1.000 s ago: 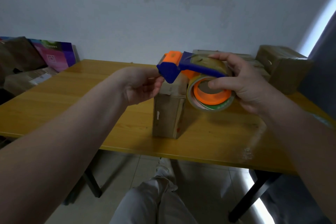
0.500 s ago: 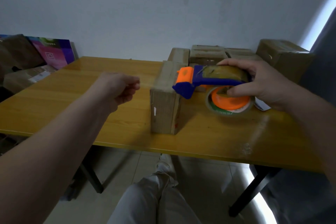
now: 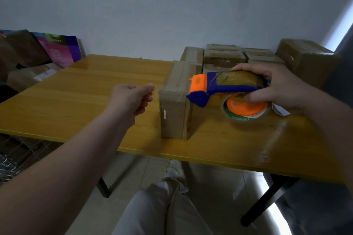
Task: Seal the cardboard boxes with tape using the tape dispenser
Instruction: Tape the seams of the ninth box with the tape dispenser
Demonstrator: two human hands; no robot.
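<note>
- Right hand (image 3: 275, 89): clamped around the tape dispenser (image 3: 232, 89). The fingers wrap over the top of the tape roll and the thumb presses on the side below the blue handle.
- Left hand (image 3: 133, 97): held in the air just left of the cardboard box (image 3: 174, 108), fingers loosely curled and thumb pointing forward. It holds nothing, and a narrow gap separates it from the box.
- Tape dispenser: blue body with an orange head and an orange roll core. The head lies over the top right edge of the box, and the blue foot sits against or just beside its right face (contact cannot be confirmed from this angle). The roll end hangs low over the table (image 3: 76, 91), to the right of the box.
- Cardboard box: stands on the table near the front edge, narrow end towards the viewer, flaps closed. A glossy strip runs along the top.
- Stacked boxes (image 3: 223, 53): grouped at the back of the table against the wall, behind the dispenser. One larger box (image 3: 303, 59) stands at the far right.
- White paper slip (image 3: 279, 110): lies flat on the table, partly under the right wrist.
- Purple carton (image 3: 61, 49): leans beyond the left end of the table, beside dark packages.
- Person's legs (image 3: 162, 206): in pale trousers, visible below the table edge.
</note>
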